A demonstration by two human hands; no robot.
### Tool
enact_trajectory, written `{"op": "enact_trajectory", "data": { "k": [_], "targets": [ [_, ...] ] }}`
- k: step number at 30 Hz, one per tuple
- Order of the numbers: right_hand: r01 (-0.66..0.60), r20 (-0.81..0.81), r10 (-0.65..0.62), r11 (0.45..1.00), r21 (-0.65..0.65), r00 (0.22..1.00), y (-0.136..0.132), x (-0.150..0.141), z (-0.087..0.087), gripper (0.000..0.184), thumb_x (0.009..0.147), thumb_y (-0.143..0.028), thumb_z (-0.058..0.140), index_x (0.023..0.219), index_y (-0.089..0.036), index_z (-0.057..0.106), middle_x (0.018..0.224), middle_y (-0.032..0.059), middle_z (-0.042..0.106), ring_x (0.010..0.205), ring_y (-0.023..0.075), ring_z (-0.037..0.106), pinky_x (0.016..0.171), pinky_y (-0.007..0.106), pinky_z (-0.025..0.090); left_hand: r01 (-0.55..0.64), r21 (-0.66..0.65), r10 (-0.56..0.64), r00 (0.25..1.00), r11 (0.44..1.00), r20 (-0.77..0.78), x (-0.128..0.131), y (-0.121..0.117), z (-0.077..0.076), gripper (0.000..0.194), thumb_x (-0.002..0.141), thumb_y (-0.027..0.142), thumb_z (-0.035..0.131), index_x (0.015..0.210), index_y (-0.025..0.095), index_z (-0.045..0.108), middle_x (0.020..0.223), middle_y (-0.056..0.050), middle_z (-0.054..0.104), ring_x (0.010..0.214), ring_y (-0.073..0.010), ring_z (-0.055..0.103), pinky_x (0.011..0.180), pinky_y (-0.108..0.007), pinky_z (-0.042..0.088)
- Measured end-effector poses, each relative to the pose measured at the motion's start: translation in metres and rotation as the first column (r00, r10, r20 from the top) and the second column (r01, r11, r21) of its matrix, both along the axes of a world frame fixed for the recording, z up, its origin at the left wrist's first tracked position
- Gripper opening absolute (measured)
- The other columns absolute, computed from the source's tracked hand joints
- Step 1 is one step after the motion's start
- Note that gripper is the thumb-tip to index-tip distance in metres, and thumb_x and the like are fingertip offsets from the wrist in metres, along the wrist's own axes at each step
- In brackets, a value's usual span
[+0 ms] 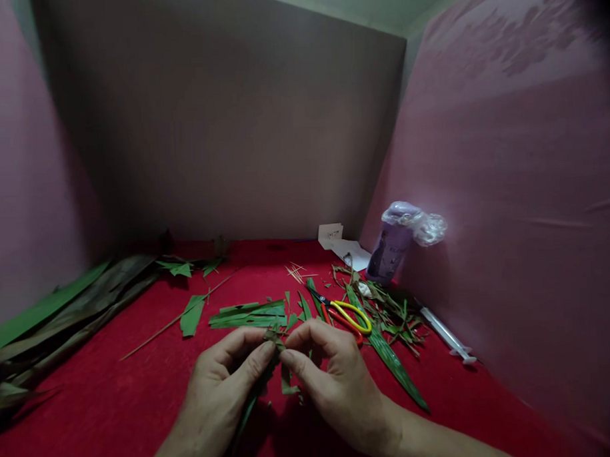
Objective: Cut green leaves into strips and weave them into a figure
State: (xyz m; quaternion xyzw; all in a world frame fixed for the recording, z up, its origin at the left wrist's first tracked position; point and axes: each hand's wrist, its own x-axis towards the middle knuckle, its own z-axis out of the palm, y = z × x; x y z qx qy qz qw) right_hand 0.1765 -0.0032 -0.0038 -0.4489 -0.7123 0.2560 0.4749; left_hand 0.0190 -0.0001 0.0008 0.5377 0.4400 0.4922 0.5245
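Between my two hands is a leaf strip (pixel 275 337), green below and brownish at its top end. My left hand (pixel 225 381) pinches it between thumb and fingers, and its long green part runs down under that palm. The thumb and fingertips of my right hand (pixel 335 381) close on the brownish end from the other side. A bent piece of leaf (pixel 287 381) hangs just below the right thumb. Beyond my hands lie cut green leaf pieces (pixel 248 314). Scissors (pixel 345 314) with one yellow and one red handle rest beyond my right hand.
Long dried and green leaves (pixel 72 296) lie at the left. Several toothpicks (pixel 295 273), a thin stick (pixel 168 324) and leaf scraps (pixel 395 318) are on the red cloth (pixel 115 402). At the right stand a purple cup (pixel 388 249) with clear plastic and a syringe (pixel 446 333) lying by the pink wall.
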Motion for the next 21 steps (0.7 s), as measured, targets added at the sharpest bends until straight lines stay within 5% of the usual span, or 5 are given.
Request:
{"op": "enact_trajectory", "data": {
  "k": [10,16,21],
  "targets": [
    [0.008,0.044,-0.013,0.995,0.102,0.999,0.0004,-0.0015,-0.0034,0.011,0.085,-0.014,0.055,0.076,-0.018,0.059,0.069,-0.0006,0.059,0.065,0.0128,0.053,0.06,0.025,0.041,0.037,-0.004,-0.037,0.997,0.999,0.074,0.0004,0.0017,0.0011,0.017,0.068,0.03,0.072,0.083,0.021,0.071,0.076,0.0,0.071,0.071,-0.016,0.062,0.065,-0.022,0.049],
    [-0.03,0.081,0.013,0.977,0.211,0.997,0.0001,0.0005,-0.0092,0.015,0.085,-0.012,0.052,0.097,-0.02,0.058,0.078,0.0021,0.06,0.068,0.0139,0.055,0.062,0.026,0.043,0.079,-0.046,-0.073,0.99,0.996,0.12,0.0005,0.001,0.002,0.013,0.069,0.026,0.071,0.081,0.022,0.073,0.076,-0.001,0.072,0.077,-0.0187,0.065,0.068,-0.024,0.05],
    [-0.084,0.119,0.052,0.954,0.288,0.992,-0.0014,0.0009,-0.0097,0.019,0.085,-0.01,0.05,0.1,-0.02,0.058,0.081,0.0039,0.06,0.071,0.0154,0.056,0.061,0.027,0.042,0.033,-0.045,-0.027,0.991,0.998,0.13,-0.0015,0.003,-0.0043,0.026,0.068,0.027,0.073,0.093,0.023,0.07,0.073,0.001,0.071,0.076,-0.0178,0.065,0.068,-0.025,0.051]
  ]
}}
